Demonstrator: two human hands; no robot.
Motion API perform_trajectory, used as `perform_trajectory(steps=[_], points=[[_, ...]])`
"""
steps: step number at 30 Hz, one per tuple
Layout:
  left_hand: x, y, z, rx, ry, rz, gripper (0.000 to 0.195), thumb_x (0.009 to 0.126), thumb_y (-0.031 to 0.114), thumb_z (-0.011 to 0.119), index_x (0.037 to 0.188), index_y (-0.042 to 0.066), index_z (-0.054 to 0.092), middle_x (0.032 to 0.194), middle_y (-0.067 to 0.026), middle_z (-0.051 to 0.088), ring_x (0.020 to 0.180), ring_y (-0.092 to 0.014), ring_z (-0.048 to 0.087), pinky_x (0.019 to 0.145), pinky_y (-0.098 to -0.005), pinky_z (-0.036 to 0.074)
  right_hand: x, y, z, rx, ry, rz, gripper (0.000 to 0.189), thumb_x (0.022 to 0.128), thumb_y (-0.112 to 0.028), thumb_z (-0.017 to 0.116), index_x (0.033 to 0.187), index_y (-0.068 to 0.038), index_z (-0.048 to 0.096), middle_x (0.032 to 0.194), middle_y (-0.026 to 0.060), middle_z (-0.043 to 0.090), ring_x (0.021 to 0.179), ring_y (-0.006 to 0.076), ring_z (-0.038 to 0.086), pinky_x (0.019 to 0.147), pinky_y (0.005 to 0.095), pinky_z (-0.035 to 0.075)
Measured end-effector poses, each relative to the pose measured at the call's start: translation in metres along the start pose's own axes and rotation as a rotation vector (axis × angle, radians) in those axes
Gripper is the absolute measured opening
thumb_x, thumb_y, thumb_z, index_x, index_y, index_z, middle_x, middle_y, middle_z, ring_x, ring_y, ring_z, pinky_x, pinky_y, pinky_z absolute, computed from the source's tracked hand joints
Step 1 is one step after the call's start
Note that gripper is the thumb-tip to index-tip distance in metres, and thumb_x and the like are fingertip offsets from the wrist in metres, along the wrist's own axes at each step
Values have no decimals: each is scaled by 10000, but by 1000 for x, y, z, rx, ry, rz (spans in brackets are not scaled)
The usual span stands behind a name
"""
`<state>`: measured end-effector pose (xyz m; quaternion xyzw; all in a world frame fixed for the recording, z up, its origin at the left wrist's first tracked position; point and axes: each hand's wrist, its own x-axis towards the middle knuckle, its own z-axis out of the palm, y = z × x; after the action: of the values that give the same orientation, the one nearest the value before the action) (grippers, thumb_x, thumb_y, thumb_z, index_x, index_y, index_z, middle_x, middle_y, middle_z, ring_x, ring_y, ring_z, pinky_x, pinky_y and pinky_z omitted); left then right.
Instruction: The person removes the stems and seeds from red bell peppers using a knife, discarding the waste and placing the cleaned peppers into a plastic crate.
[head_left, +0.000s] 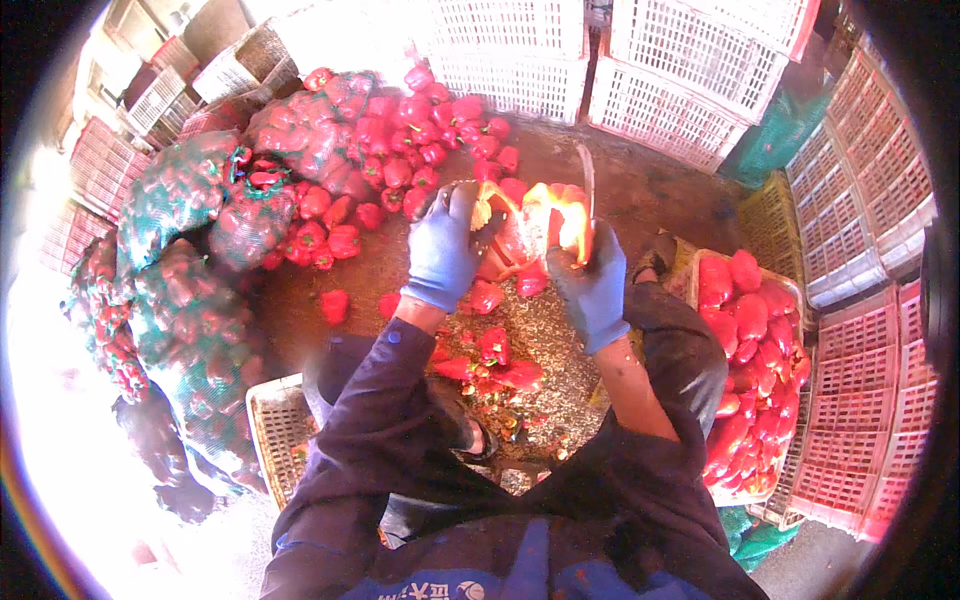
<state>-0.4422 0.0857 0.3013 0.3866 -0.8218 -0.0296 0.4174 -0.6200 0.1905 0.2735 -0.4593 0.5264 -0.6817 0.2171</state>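
Note:
A red bell pepper (513, 234) is split open between my two gloved hands, its inner walls showing. My left hand (448, 238), in a blue and dark glove, grips the left part, where the pale seed core shows. The right part, brightly lit, is in my right hand (592, 279), which also holds a knife; its curved blade (588, 169) points up beyond the pepper. Below my hands, red pepper pieces (517, 375) and scattered seeds (559, 337) lie on the floor between my legs.
Whole red peppers (397, 139) are heaped ahead and left, beside green mesh sacks (176, 195) of peppers. A crate (796, 285) full of cut peppers stands at my right. Stacked white crates (510, 75) and red crates (847, 405) stand around. Another crate (274, 390) is by my left leg.

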Motion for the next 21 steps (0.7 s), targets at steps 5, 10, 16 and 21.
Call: perform_trajectory(steps=[5,10,16,21], points=[[2,-35,0,-1103,179,-754,300,951,268,765,1127,45,670,950,-6,689,842,-129,647,731,-290,528,-2,-21,-5,-191,-94,11,399,815,-91,761,1158,0,580,1022,75,657,940,143,625,831,314,534],[-1,-40,-3,-1024,127,-703,240,1014,262,686,1124,48,685,947,18,671,881,-81,610,734,-269,492,-4,-2,3,65,-23,70,346,819,-48,749,1124,-17,589,980,52,644,898,136,619,818,299,527],[3,-27,-17,239,-188,-22,362,885,175,739,1204,67,605,1061,-203,677,940,-437,679,807,-455,571,-4,-5,-7,-192,-50,-59,382,797,-90,757,1132,-27,583,906,133,668,808,234,681,733,361,546],[7,-97,-31,-738,120,-603,300,943,179,721,1200,49,640,1059,-113,727,911,-266,735,753,-402,598,14,-25,-40,-216,36,-99,365,807,-92,759,1120,-6,593,930,121,678,839,205,663,771,350,540]])
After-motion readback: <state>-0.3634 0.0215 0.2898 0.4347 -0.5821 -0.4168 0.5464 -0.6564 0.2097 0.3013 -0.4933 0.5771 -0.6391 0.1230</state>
